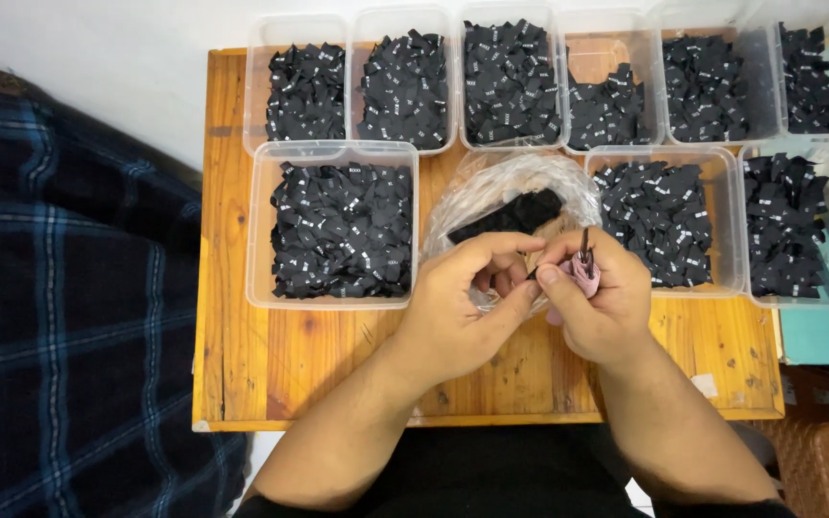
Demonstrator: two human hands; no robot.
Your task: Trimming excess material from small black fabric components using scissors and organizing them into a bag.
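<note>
Pink-handled snips (586, 270) are gripped in the right hand (599, 302), just right of the frame's centre. Going left to right: a dark plaid cloth (59, 288) fills the left; clear tubs (343, 225) of black labels are ranged on the wooden table (242, 364); the left hand (462, 307) is pinched on something too small to tell, below a clear plastic bag (515, 197).
</note>
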